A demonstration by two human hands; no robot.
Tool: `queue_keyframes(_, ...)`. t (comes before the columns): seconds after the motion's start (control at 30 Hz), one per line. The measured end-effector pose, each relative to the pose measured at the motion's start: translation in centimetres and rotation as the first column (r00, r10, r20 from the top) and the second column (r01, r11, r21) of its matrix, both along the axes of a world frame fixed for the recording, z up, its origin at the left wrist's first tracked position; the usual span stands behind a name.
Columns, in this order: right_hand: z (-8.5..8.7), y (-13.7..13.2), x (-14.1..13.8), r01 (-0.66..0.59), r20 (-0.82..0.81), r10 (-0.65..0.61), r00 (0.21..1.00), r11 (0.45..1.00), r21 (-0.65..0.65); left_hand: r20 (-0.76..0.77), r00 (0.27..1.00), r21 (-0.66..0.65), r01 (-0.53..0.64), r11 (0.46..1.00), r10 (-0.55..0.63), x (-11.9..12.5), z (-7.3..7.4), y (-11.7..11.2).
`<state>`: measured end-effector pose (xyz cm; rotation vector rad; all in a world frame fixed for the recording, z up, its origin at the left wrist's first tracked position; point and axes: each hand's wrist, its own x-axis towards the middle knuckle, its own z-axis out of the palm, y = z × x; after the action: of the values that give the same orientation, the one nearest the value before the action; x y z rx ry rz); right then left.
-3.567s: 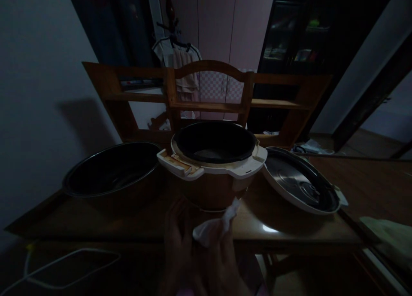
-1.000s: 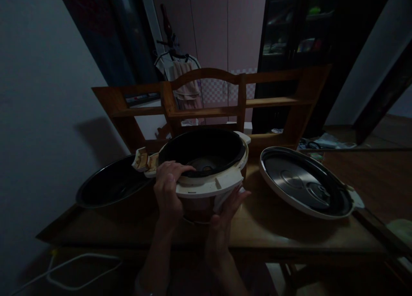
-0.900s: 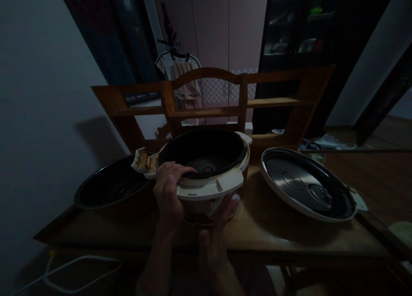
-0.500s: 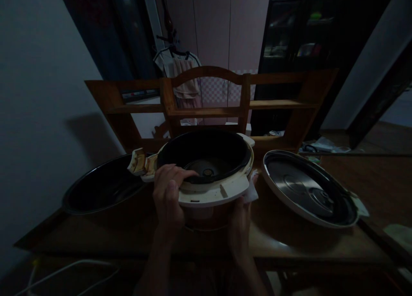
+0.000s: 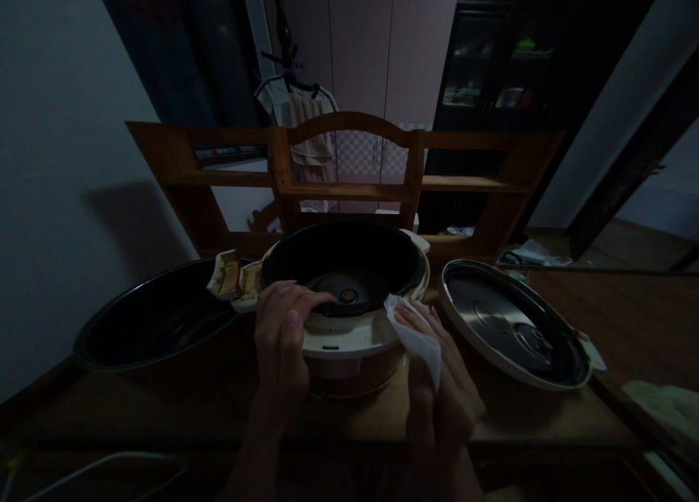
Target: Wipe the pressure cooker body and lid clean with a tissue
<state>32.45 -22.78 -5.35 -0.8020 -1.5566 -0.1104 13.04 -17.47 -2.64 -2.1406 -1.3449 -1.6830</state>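
An electric cooker (image 5: 349, 339) with a white rim and a dark, hollow inside stands on the wooden table in front of me. My left hand (image 5: 281, 338) is closed over the front-left part of its rim, fingertips over the inner edge. In my right hand (image 5: 451, 385) is a white tissue (image 5: 419, 343), pressed at the front-right of the rim under my fingers. At the cooker's left side, a hinge bracket (image 5: 225, 275) stands raised, stained brown.
To the left a black inner pot (image 5: 90, 349) sits tilted. The round lid (image 5: 494, 327) lies on the right, its metal underside up. A wooden shelf frame (image 5: 349, 190) rises behind the cooker. A pale cable (image 5: 109, 458) runs at the lower left, below the table edge.
My right hand has come up from the cooker's lower right side to the top of its rim, bringing the tissue. My left hand keeps its place on the rim. The view has shifted slightly.
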Motion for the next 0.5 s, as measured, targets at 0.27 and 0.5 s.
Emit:
queue_keyframes(0.27, 1.2, 0.5, 1.6, -0.095, 0.213, 0.086, 0.973, 0.995, 0.033, -0.007, 1.000, 0.007, -0.006, 1.000, 0.006, 0.0, 0.0, 0.0)
queue_keyframes(0.5, 1.1, 0.4, 1.7, -0.014, 0.155, 0.000, 0.988, 0.996, 0.086, -0.022, 1.000, 0.023, 0.015, 1.000, -0.014, -0.1, 0.0, 0.2)
